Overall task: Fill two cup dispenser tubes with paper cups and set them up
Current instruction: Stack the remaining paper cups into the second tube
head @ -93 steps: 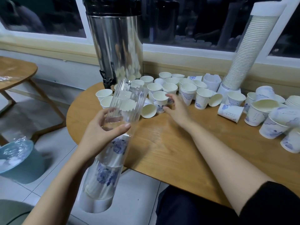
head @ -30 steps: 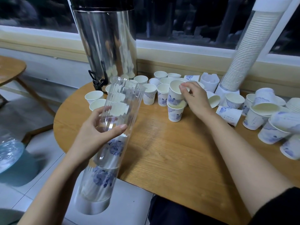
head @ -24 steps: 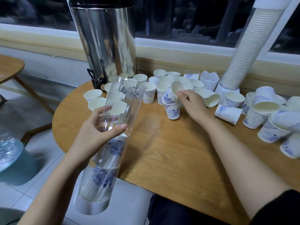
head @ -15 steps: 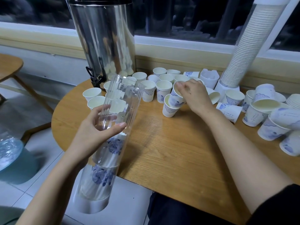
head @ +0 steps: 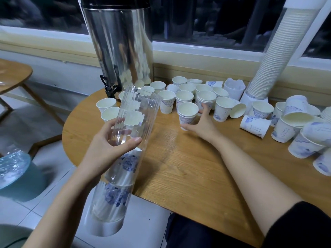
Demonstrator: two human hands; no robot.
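- Gripping the clear tube round its upper middle, the left hand is laying its thumb across the front and curling its fingers behind the ribbed wall.
- The tube is hanging off the near-left edge of the counter. Its white base cap is sitting low, over the floor, and nested cups are filling the lower part.
- The right hand is reaching at a short stack of cups. Its fingers are spread wide on the stack's right and its thumb is by the foot, not closed round it. I cannot tell whether it is touching.
- Risk: a clumsy close could tip the stack into the loose cups crowding just beside it, setting several rolling.
- Risk: only one hand is bearing the slick plastic, so a slackening grip could let the tube slide toward the floor.
- Risk: a stack going in askew could jam at the rim, and dipping the mouth could let the loaded cups run back out.
- The long axis is running from the base cap, low and near the person, up and away. It is tilting rightward, with the open mouth pointing up toward the urn.
- The full tube is leaning at the back right, its foot on the counter.
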